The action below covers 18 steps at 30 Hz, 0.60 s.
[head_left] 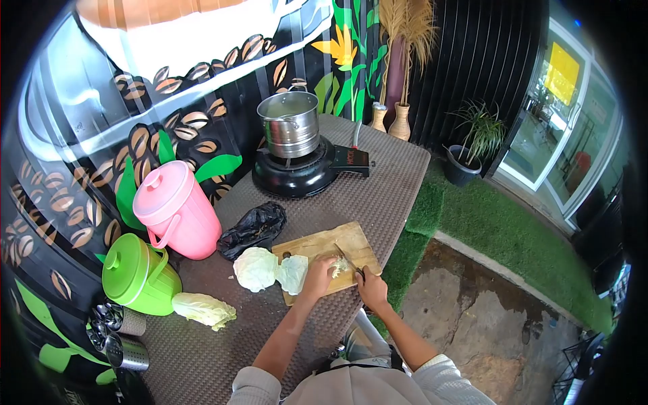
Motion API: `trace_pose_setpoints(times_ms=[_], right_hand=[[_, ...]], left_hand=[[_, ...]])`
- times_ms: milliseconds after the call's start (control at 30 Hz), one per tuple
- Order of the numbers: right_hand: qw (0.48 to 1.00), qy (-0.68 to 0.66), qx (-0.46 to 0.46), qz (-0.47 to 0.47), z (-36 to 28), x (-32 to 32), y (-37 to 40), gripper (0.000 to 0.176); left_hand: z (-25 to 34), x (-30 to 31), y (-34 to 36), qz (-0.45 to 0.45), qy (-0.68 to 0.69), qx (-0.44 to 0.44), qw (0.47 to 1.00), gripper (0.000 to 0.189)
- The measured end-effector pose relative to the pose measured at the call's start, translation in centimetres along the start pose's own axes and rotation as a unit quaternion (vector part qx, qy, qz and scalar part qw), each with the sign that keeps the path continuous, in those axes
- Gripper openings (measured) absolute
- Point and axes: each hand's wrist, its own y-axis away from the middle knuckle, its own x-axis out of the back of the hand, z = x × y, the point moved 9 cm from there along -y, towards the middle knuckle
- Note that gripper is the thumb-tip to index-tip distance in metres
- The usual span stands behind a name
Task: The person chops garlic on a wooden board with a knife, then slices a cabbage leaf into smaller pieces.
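Note:
A wooden cutting board [360, 236] lies near the table's right edge. My right hand [372, 289] is closed round the handle of a knife [350, 262], whose blade points up and left over the board. Pale shredded cabbage [341, 267] lies beside the blade. My left hand [318, 275] presses with bent fingers on the cabbage at the board's middle; its fingertips are partly hidden. Left of it, a loose cabbage leaf [293, 273] overlaps the board's edge, next to a round cabbage [255, 269] on the table.
A metal pot [289, 128] stands on a black portable stove [297, 177] at the back. Left are a black plastic bag [253, 229], a pink jug [179, 209], a green jug [140, 275], a long cabbage [204, 309] and metal utensil holders [127, 351].

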Motion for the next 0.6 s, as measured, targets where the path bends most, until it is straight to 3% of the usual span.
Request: trace_pose_setpoints(times_ms=[133,300,467,600], right_hand=[[0.999,-0.027,-0.025,0.003,-0.1,1.2,-0.1,0.029],[0.999,-0.032,-0.025,-0.016,0.7,0.7,-0.2,0.029],[0.996,-0.077,0.02,-0.042,0.0,-0.2,-0.3,0.028],[0.995,-0.088,0.027,-0.048,-0.3,0.3,-0.4,0.028]], left_hand=[[-3.4,-3.1,-2.1,-0.058,0.014,0.034,0.998,0.032],[-2.7,-3.9,-3.3,-0.16,-0.041,-0.016,0.986,0.045],[-5.3,-4.2,-2.6,-0.143,-0.028,-0.008,0.989,0.039],[-3.6,-2.1,-2.5,-0.127,-0.004,0.004,0.992,0.027]])
